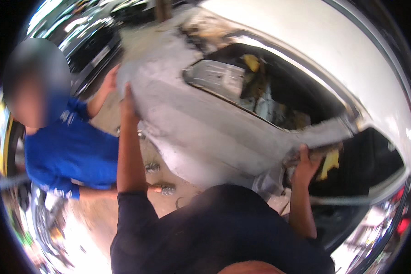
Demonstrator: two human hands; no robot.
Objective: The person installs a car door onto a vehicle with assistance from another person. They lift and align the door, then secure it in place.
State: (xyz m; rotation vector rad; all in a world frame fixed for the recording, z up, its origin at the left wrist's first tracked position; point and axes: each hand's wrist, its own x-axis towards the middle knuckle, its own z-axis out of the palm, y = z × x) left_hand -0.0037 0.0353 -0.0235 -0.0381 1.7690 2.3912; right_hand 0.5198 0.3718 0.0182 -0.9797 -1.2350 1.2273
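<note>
A large grey-white car body panel point(187, 123) with a window opening lies across the middle, against a white car point(278, 18). At the panel's far left end, my left hand point(128, 100) holds its edge with the arm stretched out; the fingers are a little blurred. My right hand point(306, 166) grips the panel's near right edge, below the window's corner, thumb pointing up. A co-worker's hand point(109, 80) is at the same left end, beside mine. Through the window opening show a bare metal sheet point(219, 77) and yellow scraps point(251, 63).
A co-worker in a blue shirt point(73, 155) stands close on the left, one forearm reaching low toward my left arm. Behind is a dark car point(91, 55). Small shiny pieces point(166, 188) lie on the dusty floor. The car's dark door opening point(360, 164) is at right.
</note>
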